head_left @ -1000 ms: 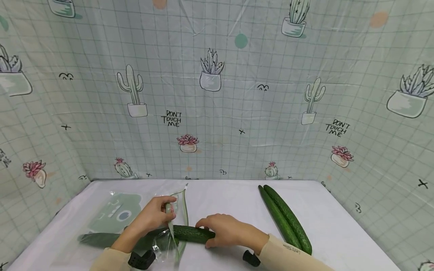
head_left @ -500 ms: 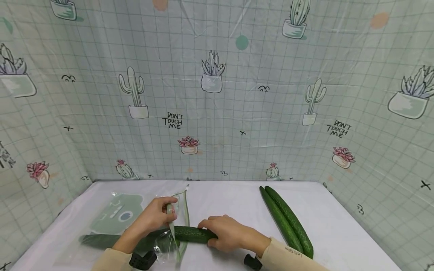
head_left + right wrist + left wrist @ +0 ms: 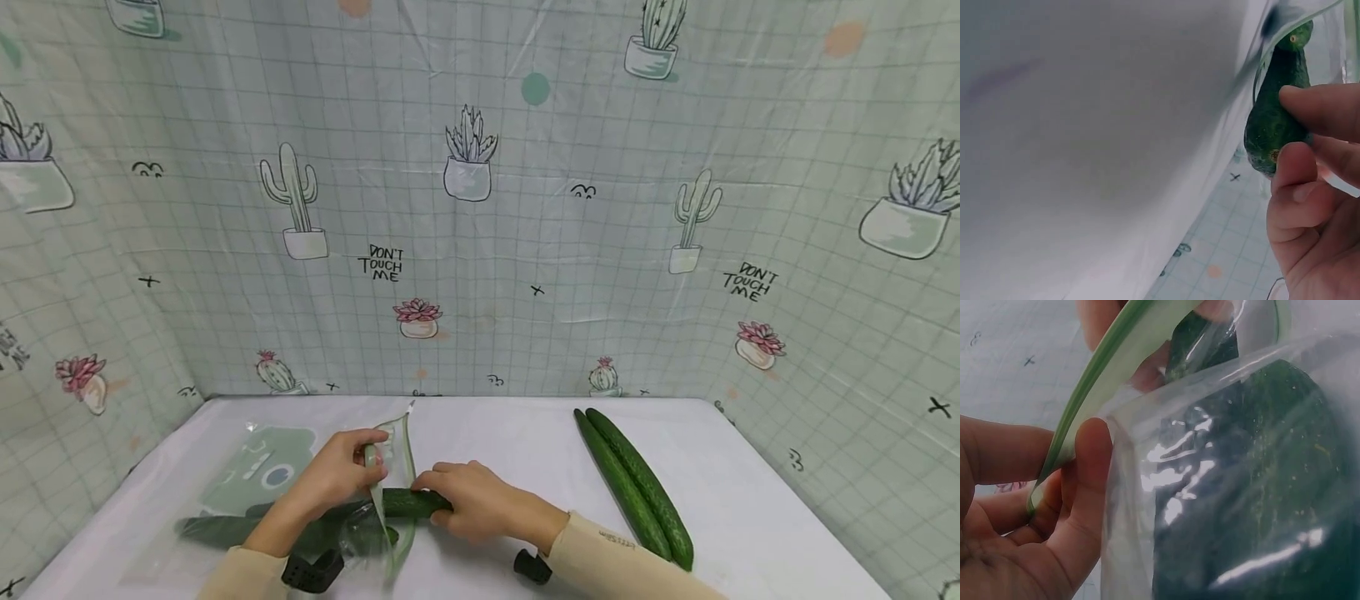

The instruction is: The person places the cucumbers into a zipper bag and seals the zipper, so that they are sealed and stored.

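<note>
My left hand pinches the green-edged rim of a clear zip bag between thumb and fingers, keeping its mouth parted; the left wrist view shows the thumb on the rim. My right hand grips the near end of a cucumber, whose far part reaches through the mouth into the bag. Inside the bag lies another cucumber, seen dimly through the plastic and partly behind the left forearm. In the right wrist view, thumb and fingertips hold the cucumber's end, with the other one's tip beyond.
Two more cucumbers, one left and one right, lie side by side on the white table, beyond the right forearm. A patterned curtain hangs behind the table and along both sides.
My right hand has moved left, pushing the cucumber deeper into the bag, so less of it shows outside. The left hand stays at the bag's rim.
</note>
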Available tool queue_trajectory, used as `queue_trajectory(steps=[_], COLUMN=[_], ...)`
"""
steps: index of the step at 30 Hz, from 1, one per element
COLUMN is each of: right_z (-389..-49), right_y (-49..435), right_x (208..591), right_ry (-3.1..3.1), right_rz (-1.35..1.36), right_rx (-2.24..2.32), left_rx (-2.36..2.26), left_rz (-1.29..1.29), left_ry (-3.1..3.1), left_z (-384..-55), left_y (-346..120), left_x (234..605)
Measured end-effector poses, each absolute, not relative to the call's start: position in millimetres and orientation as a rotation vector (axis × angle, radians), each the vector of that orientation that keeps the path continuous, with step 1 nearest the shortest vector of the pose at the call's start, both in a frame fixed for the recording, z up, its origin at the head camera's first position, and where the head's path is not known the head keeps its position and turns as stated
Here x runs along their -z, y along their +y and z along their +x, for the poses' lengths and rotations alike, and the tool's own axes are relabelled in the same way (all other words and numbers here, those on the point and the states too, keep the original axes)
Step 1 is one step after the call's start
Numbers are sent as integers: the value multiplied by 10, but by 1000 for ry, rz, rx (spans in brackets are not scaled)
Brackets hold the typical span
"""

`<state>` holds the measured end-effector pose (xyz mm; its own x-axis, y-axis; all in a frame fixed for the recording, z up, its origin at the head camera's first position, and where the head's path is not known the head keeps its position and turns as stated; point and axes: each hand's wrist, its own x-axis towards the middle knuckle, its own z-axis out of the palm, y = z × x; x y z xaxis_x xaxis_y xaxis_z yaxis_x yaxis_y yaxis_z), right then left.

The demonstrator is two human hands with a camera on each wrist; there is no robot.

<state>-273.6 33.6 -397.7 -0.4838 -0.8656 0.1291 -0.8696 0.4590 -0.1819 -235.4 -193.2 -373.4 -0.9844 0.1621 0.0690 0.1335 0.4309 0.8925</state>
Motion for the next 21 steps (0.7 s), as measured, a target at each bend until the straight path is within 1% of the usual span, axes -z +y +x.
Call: queue_trajectory(steps=[5,10,21], right_z=[-2805,-2866,-2967], right_y=[193,65,-94], right_x=[3983,4018,4039], right_ry=[-2662,-2723,-2791], right_rz=[1615,1646,1718], right_rx=[-383,-437,-671], left_rx=[-1648,-1658,-1666], left_rz=[309,286,283], left_ry=[2612,2592,2588], left_z=[-2362,-2340,-2330], left_y=[-1945,-1948,-1966], left_x=[3705,3708,3709])
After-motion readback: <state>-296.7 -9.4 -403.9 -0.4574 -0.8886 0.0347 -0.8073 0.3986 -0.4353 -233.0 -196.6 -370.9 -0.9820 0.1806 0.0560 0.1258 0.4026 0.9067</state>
